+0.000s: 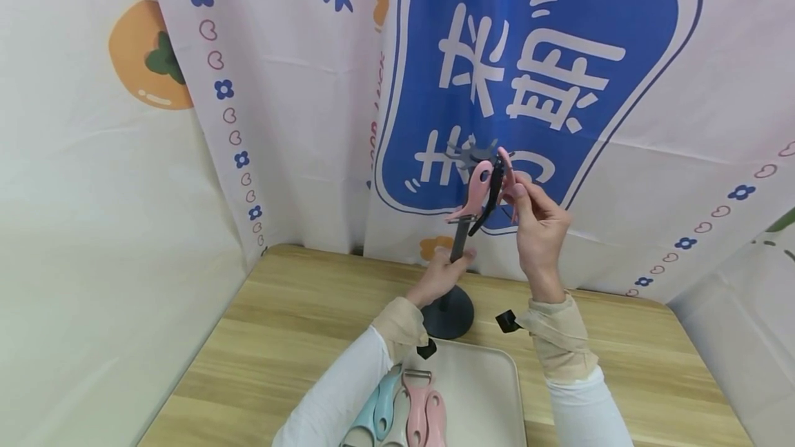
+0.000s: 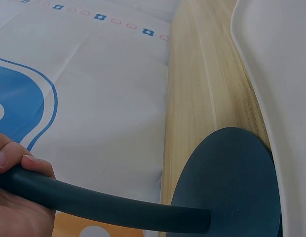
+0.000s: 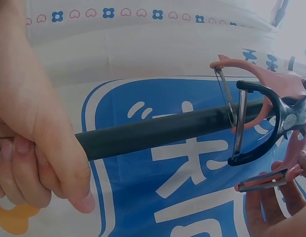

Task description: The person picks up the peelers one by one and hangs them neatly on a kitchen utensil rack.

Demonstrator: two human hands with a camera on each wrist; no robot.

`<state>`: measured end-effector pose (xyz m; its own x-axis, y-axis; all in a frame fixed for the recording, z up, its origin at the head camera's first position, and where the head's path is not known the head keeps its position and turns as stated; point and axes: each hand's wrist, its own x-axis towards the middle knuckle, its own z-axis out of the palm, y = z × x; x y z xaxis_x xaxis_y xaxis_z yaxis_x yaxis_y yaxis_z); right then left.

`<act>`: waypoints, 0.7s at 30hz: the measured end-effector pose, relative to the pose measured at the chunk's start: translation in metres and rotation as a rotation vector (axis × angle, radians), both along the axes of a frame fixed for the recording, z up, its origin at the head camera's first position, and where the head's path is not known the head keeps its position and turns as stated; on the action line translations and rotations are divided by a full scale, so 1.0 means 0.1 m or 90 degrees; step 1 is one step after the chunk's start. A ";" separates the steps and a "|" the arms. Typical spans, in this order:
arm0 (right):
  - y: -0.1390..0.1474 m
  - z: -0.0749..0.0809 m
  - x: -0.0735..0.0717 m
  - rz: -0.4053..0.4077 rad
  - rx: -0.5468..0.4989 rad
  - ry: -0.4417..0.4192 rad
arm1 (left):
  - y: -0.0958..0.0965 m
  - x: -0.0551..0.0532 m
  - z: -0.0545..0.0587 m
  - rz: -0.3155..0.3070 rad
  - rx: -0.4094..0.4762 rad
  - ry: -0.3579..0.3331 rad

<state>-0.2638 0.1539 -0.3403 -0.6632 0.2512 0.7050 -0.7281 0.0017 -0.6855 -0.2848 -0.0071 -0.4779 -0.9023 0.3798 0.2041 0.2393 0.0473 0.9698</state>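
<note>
My left hand (image 1: 442, 274) grips the dark post (image 1: 459, 236) of an upright stand, with fingers wrapped round it above its round base (image 1: 448, 316). At the top is a ring of hooks (image 1: 472, 154). A pink peeler (image 1: 478, 188) and a black peeler (image 1: 493, 195) hang from it, blade ends down. My right hand (image 1: 540, 233) pinches a second pink peeler (image 1: 506, 164), whose handle end is right at the hooks. In the right wrist view, this peeler's metal blade (image 3: 264, 181) lies beside the fingers (image 3: 271, 207).
A pale tray (image 1: 484, 392) in front of the stand holds several peelers: pink (image 1: 417, 405), blue (image 1: 385, 402) and a light grey one (image 1: 397, 419). The stand's base sits by the tray's far edge on a wooden table (image 1: 261, 336). A printed cloth (image 1: 323, 123) hangs behind.
</note>
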 end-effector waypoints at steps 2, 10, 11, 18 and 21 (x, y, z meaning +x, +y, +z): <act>-0.01 -0.01 0.00 0.000 0.006 -0.001 | 0.00 0.00 0.00 0.000 -0.004 -0.002; -0.02 -0.02 -0.03 0.002 0.008 0.003 | -0.01 0.00 0.01 -0.003 0.000 0.010; -0.02 -0.02 -0.03 0.000 0.009 0.003 | -0.01 -0.01 0.01 -0.002 0.001 0.010; -0.01 -0.04 0.00 0.002 0.025 -0.012 | -0.01 0.00 0.01 -0.001 0.001 0.003; -0.01 -0.06 0.02 0.005 0.050 -0.025 | -0.01 0.01 0.01 0.000 0.000 -0.004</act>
<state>-0.2623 0.1530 -0.3462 -0.6919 0.1915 0.6961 -0.7012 0.0513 -0.7111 -0.2838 -0.0080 -0.4771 -0.9033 0.3802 0.1985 0.2332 0.0470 0.9713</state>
